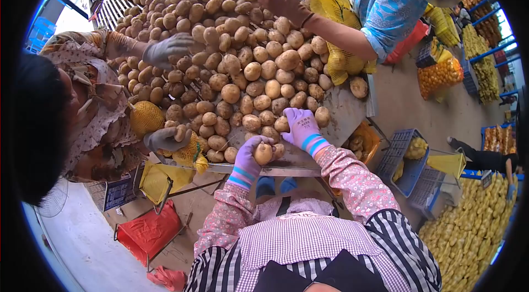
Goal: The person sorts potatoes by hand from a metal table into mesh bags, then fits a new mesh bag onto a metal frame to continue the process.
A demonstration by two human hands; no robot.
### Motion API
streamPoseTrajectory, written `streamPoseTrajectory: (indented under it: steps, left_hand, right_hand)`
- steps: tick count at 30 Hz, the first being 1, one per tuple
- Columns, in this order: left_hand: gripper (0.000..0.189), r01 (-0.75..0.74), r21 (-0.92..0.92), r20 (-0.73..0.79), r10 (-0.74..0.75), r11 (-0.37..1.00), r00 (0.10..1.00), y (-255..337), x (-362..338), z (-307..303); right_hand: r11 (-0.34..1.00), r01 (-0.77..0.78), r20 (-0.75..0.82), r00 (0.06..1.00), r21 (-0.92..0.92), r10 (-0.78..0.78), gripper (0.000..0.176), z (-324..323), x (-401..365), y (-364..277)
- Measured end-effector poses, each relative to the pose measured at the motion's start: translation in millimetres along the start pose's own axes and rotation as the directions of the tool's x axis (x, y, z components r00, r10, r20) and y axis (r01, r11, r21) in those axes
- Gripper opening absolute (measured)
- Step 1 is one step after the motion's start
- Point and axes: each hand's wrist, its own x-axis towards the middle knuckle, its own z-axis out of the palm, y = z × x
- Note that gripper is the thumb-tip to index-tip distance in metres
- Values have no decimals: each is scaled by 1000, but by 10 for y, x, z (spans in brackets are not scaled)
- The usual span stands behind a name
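A big heap of brown potatoes (pixel 231 55) covers a sloping metal sorting table (pixel 344 113). My left hand (pixel 248 157), in a purple glove, is closed around one potato (pixel 263 153) at the table's near edge. Just to the right, my right hand (pixel 302 128), also in a purple glove, rests fingers spread on the potatoes at the heap's near edge and holds nothing.
A person on the left reaches into the heap with grey gloves and holds a yellow mesh bag (pixel 190 151). Another person across the table holds a yellow mesh bag (pixel 336 27). Filled mesh bags (pixel 468 237) lie at lower right, beside blue crates (pixel 405 160).
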Motion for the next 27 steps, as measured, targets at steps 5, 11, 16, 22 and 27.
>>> streamPoseTrajectory:
  steps: [5,11,16,22,27]
  left_hand:
    - [58,-212,218,102,193,953,976,139,-127,236]
    - [55,-175,75,121,165,982,979,371,-375,238]
    - [44,-17,-310,204,84,951,975,420,-499,31]
    - [56,49,-325,253,37,944,967,407,-525,9]
    - [55,156,-457,298,-14,876,955,372,-392,-455]
  right_hand:
    - [809,6,-100,993,588,64,64,-281,-40,-242]
    - [768,258,-204,964,586,-168,33,-411,375,-518]
    - [978,-66,-208,972,200,109,56,-510,1394,-485]
    - [981,-134,-34,990,138,139,62,-617,1780,-434]
    - [899,-59,141,990,433,-3,71,-724,1650,-415]
